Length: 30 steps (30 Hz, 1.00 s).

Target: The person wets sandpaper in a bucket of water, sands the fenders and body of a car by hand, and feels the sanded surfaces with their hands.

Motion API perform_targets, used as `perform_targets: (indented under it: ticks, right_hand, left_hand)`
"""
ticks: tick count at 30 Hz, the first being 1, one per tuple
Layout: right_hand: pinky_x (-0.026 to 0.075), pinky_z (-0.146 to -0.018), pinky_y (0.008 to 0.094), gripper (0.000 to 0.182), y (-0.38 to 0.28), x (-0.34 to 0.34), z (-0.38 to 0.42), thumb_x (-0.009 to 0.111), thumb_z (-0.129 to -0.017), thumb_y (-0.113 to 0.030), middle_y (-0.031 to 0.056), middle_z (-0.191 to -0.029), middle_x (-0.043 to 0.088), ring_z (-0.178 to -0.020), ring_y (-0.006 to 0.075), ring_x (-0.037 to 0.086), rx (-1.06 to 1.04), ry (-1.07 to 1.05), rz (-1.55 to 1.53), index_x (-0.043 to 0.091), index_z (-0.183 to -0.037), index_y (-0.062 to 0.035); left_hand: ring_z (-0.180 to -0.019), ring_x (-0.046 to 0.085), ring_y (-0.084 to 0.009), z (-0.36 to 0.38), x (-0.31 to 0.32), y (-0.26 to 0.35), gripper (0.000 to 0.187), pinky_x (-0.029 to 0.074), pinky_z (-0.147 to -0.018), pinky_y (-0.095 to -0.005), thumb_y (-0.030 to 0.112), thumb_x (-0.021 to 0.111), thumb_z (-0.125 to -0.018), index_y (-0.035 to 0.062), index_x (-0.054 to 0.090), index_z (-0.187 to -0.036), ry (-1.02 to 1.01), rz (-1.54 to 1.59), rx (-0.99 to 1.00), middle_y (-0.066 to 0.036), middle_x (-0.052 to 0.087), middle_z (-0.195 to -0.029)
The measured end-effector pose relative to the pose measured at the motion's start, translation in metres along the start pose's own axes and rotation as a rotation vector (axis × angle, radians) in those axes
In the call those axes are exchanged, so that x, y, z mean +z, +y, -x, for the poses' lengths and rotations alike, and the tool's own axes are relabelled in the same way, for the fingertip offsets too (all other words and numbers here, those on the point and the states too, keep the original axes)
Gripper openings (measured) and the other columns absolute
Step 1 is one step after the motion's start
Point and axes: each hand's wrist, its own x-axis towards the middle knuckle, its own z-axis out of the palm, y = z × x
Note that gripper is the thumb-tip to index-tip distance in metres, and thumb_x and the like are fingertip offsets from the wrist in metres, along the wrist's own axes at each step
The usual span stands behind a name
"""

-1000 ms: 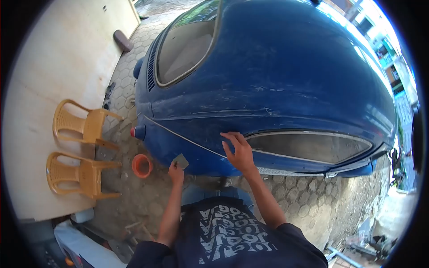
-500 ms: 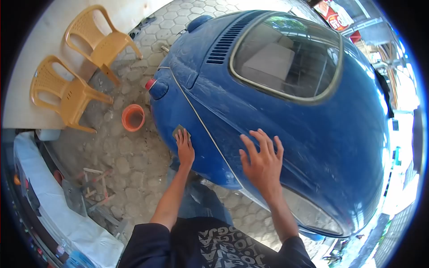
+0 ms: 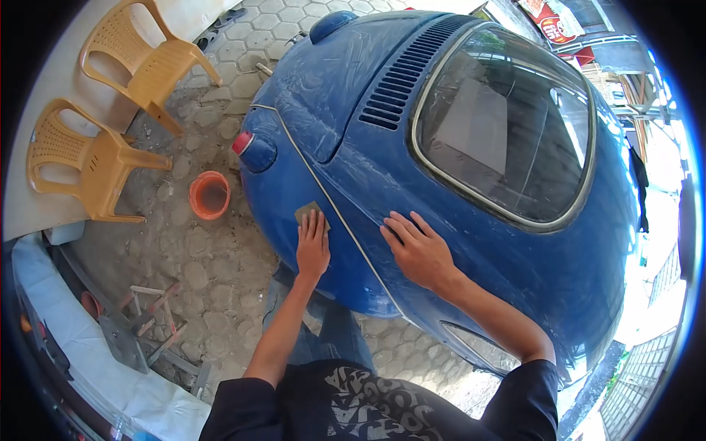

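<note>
My left hand (image 3: 313, 248) presses its fingers flat on a greenish-grey piece of sandpaper (image 3: 304, 212), holding it against the blue rear fender (image 3: 268, 198) of a rounded car. The sheet's upper left part shows past the fingertips. To the right of the light trim strip (image 3: 341, 215), my right hand (image 3: 422, 251) lies on the car body (image 3: 485, 264) with fingers extended and nothing in them. Whitish dusty smears mark the blue paint near the engine lid.
An orange bucket (image 3: 209, 195) stands on the stone paving left of the fender. Two yellow plastic chairs (image 3: 103, 165) are by the wall. A red-capped tail light (image 3: 255, 150) juts from the fender. A small frame stand (image 3: 158, 312) sits lower left.
My right hand has come down onto the car body from a raised, spread-finger pose. The left hand, with the sandpaper, has shifted slightly over the fender. The camera view has turned a little.
</note>
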Motion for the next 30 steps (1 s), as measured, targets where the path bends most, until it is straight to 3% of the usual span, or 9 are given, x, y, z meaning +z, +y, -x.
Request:
perform_targets:
  ticks: [3,8,13,17,24,30]
  right_hand:
    - [0.031,-0.119,0.0425,0.045,-0.003,0.008,-0.007,0.057,-0.087,-0.01,0.0142,-0.142,0.055,-0.14,0.0246,0.046,-0.015,-0.011,0.011,0.06,-0.132,-0.0021]
    - [0.031,-0.12,0.0416,0.047,0.0,0.016,-0.01,0.058,-0.087,-0.011,0.015,-0.146,0.052,-0.141,0.0246,0.044,-0.099,-0.024,-0.085,0.059,-0.134,-0.0034]
    - [0.032,-0.12,0.041,0.045,-0.004,0.021,-0.007,0.061,-0.088,-0.009,0.0113,-0.149,0.05,-0.146,0.0232,0.039,-0.153,-0.113,-0.131,0.061,-0.133,-0.0081]
    - [0.033,-0.12,0.0414,0.043,-0.014,0.028,-0.004,0.063,-0.087,-0.008,0.0106,-0.143,0.055,-0.144,0.0233,0.041,-0.165,-0.129,-0.215,0.063,-0.13,-0.0075]
    - [0.032,-0.12,0.0414,0.034,-0.014,0.034,-0.003,0.06,-0.088,-0.007,0.0113,-0.122,0.066,-0.13,0.0233,0.055,-0.101,-0.102,-0.34,0.069,-0.121,-0.0074]
    - [0.03,-0.122,0.0393,0.037,-0.015,0.032,-0.007,0.061,-0.087,-0.006,0.0081,-0.104,0.07,-0.114,0.0204,0.063,-0.042,-0.186,-0.445,0.07,-0.122,-0.0101]
  left_hand:
    - [-0.152,0.022,-0.0331,-0.005,0.0,-0.002,0.055,0.019,-0.124,-0.0485,0.024,0.037,-0.106,0.009,0.029,-0.158,-0.015,-0.006,-0.003,-0.011,0.028,-0.164]
    - [-0.152,0.025,-0.0325,-0.096,0.008,-0.013,0.055,0.019,-0.124,-0.0479,0.025,0.036,-0.106,0.0057,0.029,-0.157,0.046,-0.017,-0.111,-0.012,0.028,-0.164]
    - [-0.152,0.025,-0.0325,-0.05,0.022,0.013,0.056,0.018,-0.123,-0.0503,0.026,0.036,-0.106,0.0078,0.029,-0.158,0.081,-0.052,-0.094,-0.012,0.029,-0.164]
    - [-0.152,0.024,-0.0326,0.002,0.023,0.025,0.056,0.017,-0.123,-0.0522,0.027,0.036,-0.105,0.0095,0.03,-0.158,0.054,-0.064,-0.094,-0.012,0.03,-0.163]
    - [-0.152,0.025,-0.0317,-0.089,0.018,0.01,0.054,0.017,-0.123,-0.0523,0.027,0.037,-0.105,0.0106,0.034,-0.156,0.129,-0.047,-0.152,-0.012,0.031,-0.163]
    - [-0.151,0.026,-0.0322,-0.012,0.019,0.021,0.052,0.018,-0.123,-0.0522,0.028,0.036,-0.106,0.0075,0.037,-0.153,0.114,-0.06,-0.097,-0.011,0.033,-0.162]
